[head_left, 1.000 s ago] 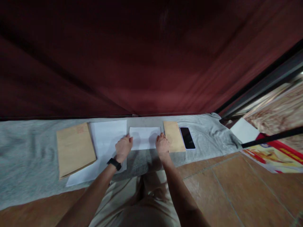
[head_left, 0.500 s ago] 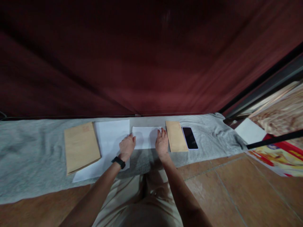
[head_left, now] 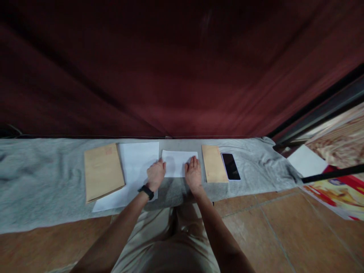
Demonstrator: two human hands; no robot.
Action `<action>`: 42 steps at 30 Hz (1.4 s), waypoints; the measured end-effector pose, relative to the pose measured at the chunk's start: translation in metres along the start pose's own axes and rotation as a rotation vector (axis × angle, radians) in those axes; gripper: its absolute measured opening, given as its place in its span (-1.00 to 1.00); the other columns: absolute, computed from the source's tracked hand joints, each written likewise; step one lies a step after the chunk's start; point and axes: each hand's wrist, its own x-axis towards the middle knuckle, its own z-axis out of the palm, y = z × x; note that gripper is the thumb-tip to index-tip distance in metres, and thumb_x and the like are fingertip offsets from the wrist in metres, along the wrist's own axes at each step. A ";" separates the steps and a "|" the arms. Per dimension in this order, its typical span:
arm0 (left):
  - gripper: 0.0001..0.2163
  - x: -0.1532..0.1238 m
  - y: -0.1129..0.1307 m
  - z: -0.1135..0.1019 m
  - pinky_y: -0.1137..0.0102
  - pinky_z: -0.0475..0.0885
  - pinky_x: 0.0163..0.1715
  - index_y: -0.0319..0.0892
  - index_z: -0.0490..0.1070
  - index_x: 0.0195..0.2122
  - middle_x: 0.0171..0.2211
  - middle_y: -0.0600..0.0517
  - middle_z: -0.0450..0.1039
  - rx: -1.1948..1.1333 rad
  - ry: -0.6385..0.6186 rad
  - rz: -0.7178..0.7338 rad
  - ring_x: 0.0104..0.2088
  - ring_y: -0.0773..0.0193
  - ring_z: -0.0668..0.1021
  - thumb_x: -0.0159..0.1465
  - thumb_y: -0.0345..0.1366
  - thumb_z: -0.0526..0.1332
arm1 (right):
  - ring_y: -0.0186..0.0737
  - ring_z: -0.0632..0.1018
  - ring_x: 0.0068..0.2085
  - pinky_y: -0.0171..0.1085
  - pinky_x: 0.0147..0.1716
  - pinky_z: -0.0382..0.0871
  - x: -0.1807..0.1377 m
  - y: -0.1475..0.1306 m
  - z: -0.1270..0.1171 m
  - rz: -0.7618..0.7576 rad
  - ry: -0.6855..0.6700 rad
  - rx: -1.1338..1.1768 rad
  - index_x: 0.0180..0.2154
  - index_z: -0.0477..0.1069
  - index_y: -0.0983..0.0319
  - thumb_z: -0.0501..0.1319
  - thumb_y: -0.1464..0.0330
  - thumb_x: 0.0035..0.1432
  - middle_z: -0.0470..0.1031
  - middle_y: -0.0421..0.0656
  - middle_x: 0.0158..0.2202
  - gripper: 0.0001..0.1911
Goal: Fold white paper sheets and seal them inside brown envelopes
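A small white folded sheet (head_left: 178,162) lies on the grey cloth (head_left: 42,178) in front of me. My left hand (head_left: 155,174), with a black watch on the wrist, rests at the sheet's left edge, fingers curled with the fingertips on the paper. My right hand (head_left: 193,173) lies flat on the sheet's right part, fingers stretched out. A larger white sheet (head_left: 133,167) lies to the left, partly under my left hand.
A big brown envelope (head_left: 102,171) lies left of the white sheets. A narrow brown envelope (head_left: 214,163) and a black phone (head_left: 230,166) lie to the right. A dark red curtain (head_left: 182,76) hangs behind. Tiled floor and printed papers (head_left: 338,191) are at the right.
My right hand has moved from the sheet's right edge onto the sheet and flattened out. My left hand has stayed at the left edge. The view has shifted a little.
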 end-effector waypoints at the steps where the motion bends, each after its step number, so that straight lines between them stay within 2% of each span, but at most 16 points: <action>1: -0.60 -0.001 0.000 0.000 0.23 0.48 -0.24 -0.29 0.42 0.09 -0.27 -0.23 0.59 -0.001 0.007 0.001 -0.19 -0.04 0.66 0.49 -0.19 -0.11 | 0.13 0.18 0.42 0.10 0.34 0.12 -0.002 -0.001 0.001 -0.002 0.020 0.001 0.35 0.13 0.58 -0.07 0.27 0.48 0.16 0.29 0.38 -0.39; 4: -0.62 -0.005 0.001 -0.003 0.23 0.48 -0.26 -0.29 0.37 0.13 -0.29 -0.20 0.58 -0.012 0.035 0.005 -0.24 -0.02 0.66 0.49 -0.21 -0.10 | 0.15 0.16 0.43 0.10 0.34 0.11 -0.006 -0.002 0.001 -0.006 0.023 -0.010 0.37 0.08 0.58 -0.07 0.24 0.48 0.12 0.29 0.40 -0.36; 6: -0.64 -0.008 0.002 -0.006 0.21 0.49 -0.22 -0.30 0.36 0.14 -0.24 -0.20 0.58 -0.021 0.082 0.031 -0.22 -0.01 0.65 0.48 -0.24 -0.07 | 0.15 0.14 0.43 0.09 0.35 0.09 -0.007 -0.004 0.000 0.003 0.001 -0.022 0.38 0.06 0.59 -0.07 0.24 0.48 0.09 0.30 0.41 -0.35; 9: -0.64 -0.011 0.008 -0.005 0.13 0.47 -0.03 -0.34 0.35 0.17 -0.05 -0.28 0.53 -0.017 0.194 0.115 -0.04 -0.05 0.60 0.45 -0.33 -0.05 | 0.14 0.12 0.44 0.08 0.37 0.06 -0.007 -0.005 -0.002 0.009 -0.021 -0.031 0.38 0.04 0.60 -0.07 0.25 0.47 0.06 0.31 0.41 -0.35; 11: -0.61 -0.013 0.017 0.000 0.10 0.40 0.12 -0.34 0.31 0.23 0.12 -0.31 0.45 -0.050 0.248 0.222 0.13 -0.05 0.51 0.45 -0.37 -0.06 | 0.14 0.12 0.44 0.09 0.36 0.06 -0.007 -0.006 -0.003 0.007 -0.018 -0.030 0.38 0.04 0.60 -0.07 0.26 0.47 0.05 0.30 0.42 -0.35; 14: -0.56 -0.014 0.036 0.015 0.11 0.21 0.32 -0.28 0.23 0.33 0.36 -0.19 0.24 -0.159 0.256 0.439 0.36 0.03 0.29 0.47 -0.32 -0.06 | 0.15 0.10 0.44 0.10 0.36 0.06 -0.007 -0.005 -0.003 -0.002 -0.010 -0.030 0.38 0.05 0.59 -0.08 0.27 0.46 0.04 0.30 0.42 -0.36; 15: -0.55 -0.014 0.042 0.020 0.09 0.15 0.36 -0.27 0.22 0.34 0.40 -0.16 0.18 -0.181 0.245 0.471 0.41 0.03 0.21 0.47 -0.28 -0.06 | 0.15 0.10 0.45 0.10 0.36 0.05 -0.008 -0.005 -0.002 -0.009 -0.014 -0.030 0.38 0.05 0.59 -0.07 0.28 0.45 0.04 0.30 0.42 -0.36; 20: -0.48 -0.007 0.054 0.040 0.02 -0.01 0.42 -0.24 0.14 0.40 0.44 -0.15 0.08 -0.199 0.164 0.411 0.46 0.04 0.08 0.47 -0.16 -0.06 | 0.11 0.09 0.45 0.12 0.36 0.06 -0.008 -0.003 0.000 -0.026 -0.018 -0.020 0.37 0.08 0.60 -0.10 0.36 0.43 0.06 0.32 0.41 -0.39; 28: -0.48 0.000 0.039 0.042 0.01 -0.09 0.43 -0.21 0.12 0.43 0.45 -0.11 0.06 -0.174 0.149 0.358 0.47 0.05 0.03 0.47 -0.23 -0.10 | 0.12 0.14 0.43 0.12 0.35 0.09 0.003 -0.010 -0.003 0.033 -0.002 0.036 0.34 0.14 0.60 -0.11 0.33 0.46 0.13 0.32 0.39 -0.41; 35: -0.43 0.001 0.035 0.040 0.00 -0.12 0.44 -0.24 0.09 0.44 0.47 -0.13 0.01 -0.138 0.099 0.421 0.48 0.02 -0.02 0.38 -0.39 -0.04 | -0.13 0.24 0.40 -0.07 0.38 0.10 0.035 -0.038 0.006 -0.143 -0.095 0.118 0.31 0.27 0.40 -0.11 0.30 0.50 0.26 0.08 0.37 -0.48; 38: -0.44 0.001 0.035 0.041 0.02 -0.12 0.44 -0.25 0.09 0.44 0.46 -0.12 0.03 -0.130 0.099 0.410 0.48 0.04 -0.02 0.39 -0.41 -0.07 | -0.12 0.26 0.39 -0.08 0.39 0.08 0.038 -0.034 0.009 -0.174 -0.113 0.091 0.30 0.29 0.38 -0.10 0.29 0.51 0.29 0.03 0.36 -0.49; 42: -0.47 0.002 0.038 0.039 0.03 -0.12 0.44 -0.28 0.12 0.42 0.45 -0.13 0.05 -0.121 0.112 0.388 0.47 0.04 0.03 0.43 -0.35 -0.11 | -0.07 0.23 0.41 -0.05 0.39 0.07 0.034 -0.014 0.006 -0.156 -0.096 0.026 0.35 0.22 0.38 -0.06 0.25 0.50 0.21 0.06 0.39 -0.46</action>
